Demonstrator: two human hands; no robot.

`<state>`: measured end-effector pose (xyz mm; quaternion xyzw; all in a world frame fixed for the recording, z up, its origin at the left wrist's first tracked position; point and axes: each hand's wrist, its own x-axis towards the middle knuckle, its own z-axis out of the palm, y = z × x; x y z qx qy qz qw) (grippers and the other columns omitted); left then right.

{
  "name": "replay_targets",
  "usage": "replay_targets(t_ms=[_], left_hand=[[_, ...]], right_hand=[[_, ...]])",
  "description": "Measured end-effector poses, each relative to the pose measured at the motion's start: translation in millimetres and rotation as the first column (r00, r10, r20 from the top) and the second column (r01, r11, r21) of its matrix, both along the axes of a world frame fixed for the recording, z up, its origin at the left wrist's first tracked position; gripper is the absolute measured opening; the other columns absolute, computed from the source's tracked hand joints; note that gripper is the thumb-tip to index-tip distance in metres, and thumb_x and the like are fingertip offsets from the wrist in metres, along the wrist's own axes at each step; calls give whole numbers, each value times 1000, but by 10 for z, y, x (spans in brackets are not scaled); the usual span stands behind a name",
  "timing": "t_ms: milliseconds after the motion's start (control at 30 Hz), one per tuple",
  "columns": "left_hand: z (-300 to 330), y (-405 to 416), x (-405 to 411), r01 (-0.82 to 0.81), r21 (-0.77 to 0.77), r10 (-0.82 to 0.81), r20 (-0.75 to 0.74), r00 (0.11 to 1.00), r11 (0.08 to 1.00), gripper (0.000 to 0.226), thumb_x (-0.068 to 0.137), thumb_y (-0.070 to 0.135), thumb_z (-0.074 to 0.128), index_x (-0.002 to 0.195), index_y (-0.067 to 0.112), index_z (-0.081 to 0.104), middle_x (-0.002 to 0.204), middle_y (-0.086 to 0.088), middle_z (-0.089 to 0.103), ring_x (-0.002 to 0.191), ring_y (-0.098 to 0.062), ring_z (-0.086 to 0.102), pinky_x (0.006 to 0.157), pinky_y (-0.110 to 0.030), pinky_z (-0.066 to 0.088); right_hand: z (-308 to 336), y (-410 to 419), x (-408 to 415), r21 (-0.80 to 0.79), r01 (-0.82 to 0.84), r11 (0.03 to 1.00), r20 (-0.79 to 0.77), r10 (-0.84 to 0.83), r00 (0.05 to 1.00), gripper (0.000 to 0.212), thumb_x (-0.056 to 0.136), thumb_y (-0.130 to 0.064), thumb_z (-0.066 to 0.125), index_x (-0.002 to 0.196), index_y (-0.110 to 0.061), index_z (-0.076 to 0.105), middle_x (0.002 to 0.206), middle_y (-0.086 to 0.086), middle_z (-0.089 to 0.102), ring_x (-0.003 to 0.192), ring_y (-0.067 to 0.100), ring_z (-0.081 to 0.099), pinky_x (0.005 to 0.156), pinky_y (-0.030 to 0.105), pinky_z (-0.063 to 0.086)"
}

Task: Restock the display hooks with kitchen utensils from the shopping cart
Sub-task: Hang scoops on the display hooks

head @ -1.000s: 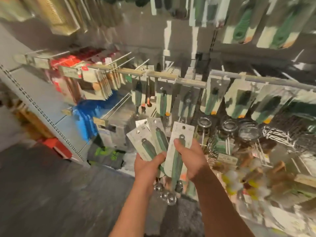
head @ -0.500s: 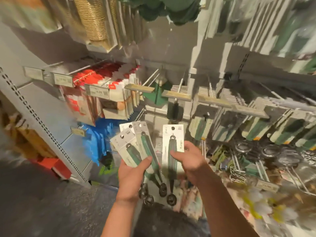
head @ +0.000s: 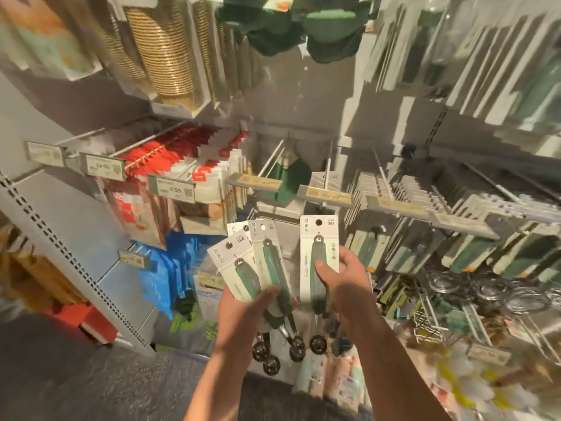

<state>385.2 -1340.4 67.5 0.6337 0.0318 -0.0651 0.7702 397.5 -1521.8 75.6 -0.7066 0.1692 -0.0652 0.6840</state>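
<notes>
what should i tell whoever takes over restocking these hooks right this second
Left hand: grips a fan of three carded scoops.
Right hand: holds a single carded scoop upright, hang hole up, just below the near-empty hook.
Done: one card split from the bunch.
Left: thread it onto that hook, then hang the other three. Cart not in view.

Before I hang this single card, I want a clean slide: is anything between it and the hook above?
Nothing visible. The right hand holds the single card just below the bare hook; only the hook's price tag sits at its tip, above the card's hole.
</notes>
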Motion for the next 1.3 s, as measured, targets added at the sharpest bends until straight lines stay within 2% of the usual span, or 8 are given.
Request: replay_targets(t_ms=[167, 367, 500, 733, 867, 967, 1067, 1300], left_hand=[[15, -115, 127, 12, -46, -12, 3, 1000, 999, 23, 89, 0, 73, 110, 5, 64, 81, -9, 76, 67, -22, 71, 59, -31, 60], [-27, -188, 215, 0, -82, 1, 18, 1000, 997, 35, 90, 3, 75, 122, 14, 68, 115, -10, 77, 105, -29, 74, 88, -42, 59], [-10, -252, 266, -43, -70, 43, -1, 999, 997, 35, 90, 1, 75, 121, 17, 69, 113, -2, 78, 105, -21, 75, 90, -36, 55], [-49, -282, 347, -117, -38, 115, -41, 993, 992, 34, 88, 1, 77, 116, 19, 71, 107, 4, 80, 99, -14, 76, 88, -34, 55], [-68, -273, 374, -126, -30, 125, -37, 991, 992, 36, 87, -1, 76, 118, 18, 71, 109, 2, 80, 102, -16, 76, 92, -37, 55], [-88, -283, 373, -118, -31, 117, -31, 993, 993, 36, 88, 0, 76, 119, 18, 71, 110, 3, 79, 103, -15, 75, 92, -36, 55], [-105, -294, 372, -107, -21, 106, -31, 994, 994, 39, 87, 1, 78, 121, 18, 70, 111, 3, 79, 103, -15, 75, 94, -36, 55], [-155, -349, 397, -75, -42, 73, -47, 996, 996, 38, 89, 4, 77, 124, 15, 69, 115, -2, 78, 109, -22, 74, 102, -43, 54]], right_hand=[[67, -102, 151, 69, -25, 997, 42, 22, 999, 23, 102, -7, 62, 104, -29, 57, 98, -12, 72, 80, 3, 72, 65, 18, 58], [15, -103, 308, 126, 12, 992, 20, -15, 1000, 24, 99, -2, 64, 114, -21, 63, 108, 3, 78, 101, 28, 75, 93, 54, 59], [-104, -108, 359, 186, 63, 981, 31, -70, 997, 22, 98, 0, 64, 119, -6, 63, 105, 11, 78, 97, 34, 75, 88, 52, 60], [-200, -33, 446, 203, 172, 964, 76, -190, 979, 17, 97, -5, 68, 112, -13, 68, 113, 12, 76, 109, 37, 71, 101, 59, 53], [-155, -61, 500, 170, 169, 971, 39, -178, 983, 10, 99, -13, 67, 109, -12, 69, 108, 8, 77, 105, 32, 72, 93, 43, 57], [-99, -106, 541, 46, 185, 982, -35, -184, 982, 34, 101, -31, 65, 127, -9, 62, 123, 3, 68, 104, 18, 65, 88, 30, 48], [-247, -168, 525, 98, 188, 977, -114, -177, 978, 59, 101, -32, 65, 150, -6, 43, 144, 10, 53, 130, 27, 53, 109, 35, 38], [-358, -89, 255, 143, 59, 988, -124, -41, 991, 28, 98, -34, 67, 116, -13, 66, 105, 5, 72, 96, 23, 71, 93, 47, 58]])
